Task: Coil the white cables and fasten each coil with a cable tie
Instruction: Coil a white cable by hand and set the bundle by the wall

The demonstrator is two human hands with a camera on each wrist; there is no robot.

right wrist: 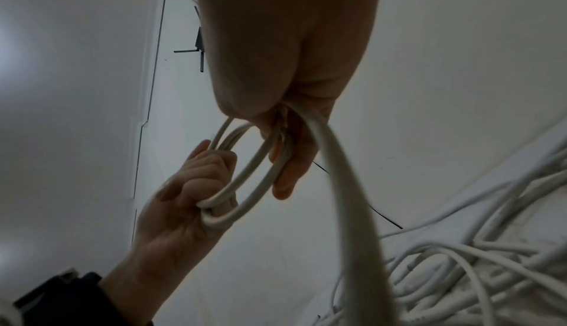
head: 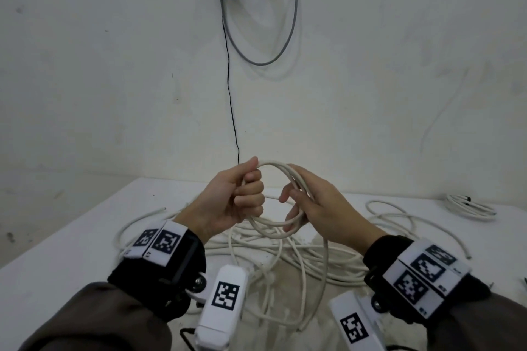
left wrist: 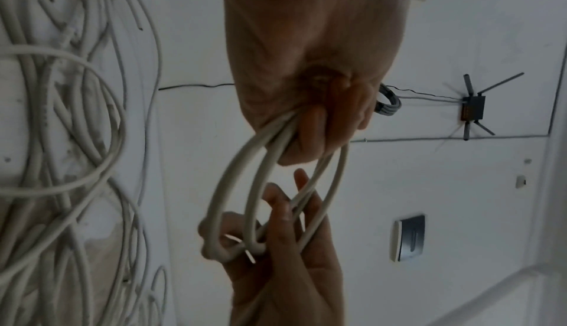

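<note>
The left hand (head: 236,196) clenches one side of the small white coil (head: 281,196), held upright above the table (head: 71,242) towards its far edge, while the right hand (head: 319,208), fingers (right wrist: 287,181) curled through the opposite side, feeds the slack trailing down to the tangle of white cables (head: 285,259) beneath.

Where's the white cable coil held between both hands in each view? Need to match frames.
Head: white cable coil at centre, between left hand and right hand.
Left wrist: lower centre.
Right wrist: centre.
Shared landmark: loose white cable pile on the table.
</note>
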